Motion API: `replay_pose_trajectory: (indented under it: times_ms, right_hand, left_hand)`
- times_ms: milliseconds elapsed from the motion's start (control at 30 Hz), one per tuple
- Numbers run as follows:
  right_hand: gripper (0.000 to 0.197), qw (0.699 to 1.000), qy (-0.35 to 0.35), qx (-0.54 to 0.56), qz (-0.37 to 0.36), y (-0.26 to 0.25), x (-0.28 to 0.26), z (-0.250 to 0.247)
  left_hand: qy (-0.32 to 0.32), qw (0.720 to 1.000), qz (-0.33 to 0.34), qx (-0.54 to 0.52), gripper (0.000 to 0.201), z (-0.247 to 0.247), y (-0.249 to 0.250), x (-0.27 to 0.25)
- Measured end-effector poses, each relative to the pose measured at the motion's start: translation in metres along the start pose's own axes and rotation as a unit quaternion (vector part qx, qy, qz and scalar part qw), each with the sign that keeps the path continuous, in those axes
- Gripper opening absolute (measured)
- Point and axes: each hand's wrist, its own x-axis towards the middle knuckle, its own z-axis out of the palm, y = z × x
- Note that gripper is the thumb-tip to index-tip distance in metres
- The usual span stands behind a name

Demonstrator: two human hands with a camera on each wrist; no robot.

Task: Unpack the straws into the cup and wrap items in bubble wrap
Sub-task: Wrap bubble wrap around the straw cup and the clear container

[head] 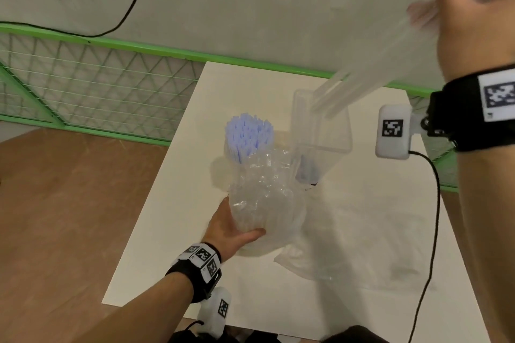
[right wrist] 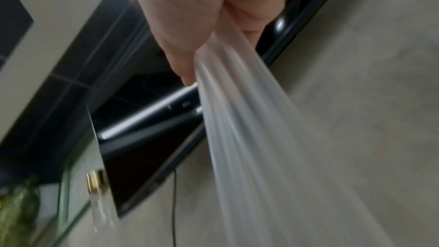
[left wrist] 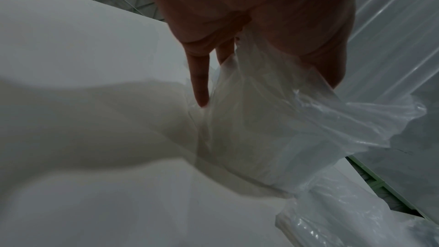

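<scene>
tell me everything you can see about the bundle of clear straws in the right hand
The clear straws form a long, loose bundle of translucent, whitish plastic tubes, motion-blurred in the head and right wrist views. The right hand grips their upper end, raised high at the top right of the head view. They slant down and to the left, their lower tips reaching the open top of the clear plastic container on the white table. Whether they touch its rim cannot be told.
</scene>
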Motion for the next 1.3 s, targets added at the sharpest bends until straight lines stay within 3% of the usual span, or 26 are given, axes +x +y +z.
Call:
replay_pose_trajectory:
  times_ms: [67, 167, 233, 300, 367, 800, 967, 1067, 1133, 1167, 1267, 1300]
  right_hand:
    - [0.013, 0.999, -0.019, 0.006, -0.029, 0.015, 0.003, 0.016]
    - [0.013, 0.993, -0.116, 0.003, 0.013, 0.047, -0.003, 0.051]
    - [0.02, 0.973, -0.21, -0.086, 0.04, 0.075, -0.013, 0.068]
    - [0.043, 0.907, -0.346, -0.236, 0.037, 0.106, -0.028, 0.082]
    - [0.064, 0.848, -0.439, -0.293, 0.054, 0.125, -0.041, 0.091]
    - [0.069, 0.772, -0.499, -0.39, 0.065, 0.139, -0.052, 0.101]
    - [0.079, 0.7, -0.554, -0.45, 0.024, 0.141, -0.055, 0.097]
    - [0.083, 0.673, -0.575, -0.466, 0.015, 0.14, -0.055, 0.094]
    - [0.078, 0.682, -0.569, -0.459, 0.017, 0.134, -0.054, 0.094]
    - [0.071, 0.705, -0.553, -0.444, 0.013, 0.129, -0.055, 0.094]
    - [0.047, 0.81, -0.471, -0.344, -0.066, 0.101, -0.054, 0.094]
    - [0.046, 0.832, -0.459, -0.298, -0.094, 0.087, -0.055, 0.094]
  left_hand:
    - [-0.002, 1.0, 0.004, 0.003, 0.097, 0.0, 0.001, -0.001]
    - [0.001, 1.0, 0.0, -0.005, 0.097, 0.001, 0.0, 0.0]
    - [-0.002, 1.0, -0.003, -0.007, 0.098, 0.001, 0.002, -0.001]
    - [-0.002, 1.0, -0.01, -0.009, 0.097, 0.001, 0.002, -0.002]
    - [0.0, 1.0, -0.011, -0.007, 0.096, 0.001, 0.003, -0.002]
    - [-0.006, 1.0, 0.002, 0.002, 0.09, -0.001, 0.009, -0.002]
    - [-0.008, 1.0, 0.0, -0.011, 0.088, 0.0, 0.012, -0.004]
    - [-0.007, 1.0, 0.0, -0.008, 0.09, -0.001, 0.012, -0.003]
    - [-0.011, 1.0, 0.0, -0.005, 0.09, -0.001, 0.013, -0.003]
    - [-0.011, 1.0, 0.001, -0.007, 0.09, -0.001, 0.014, -0.004]
    - [-0.01, 1.0, 0.005, -0.011, 0.087, -0.001, 0.016, -0.004]
    - [-0.008, 1.0, 0.004, -0.015, 0.087, -0.002, 0.016, -0.004]
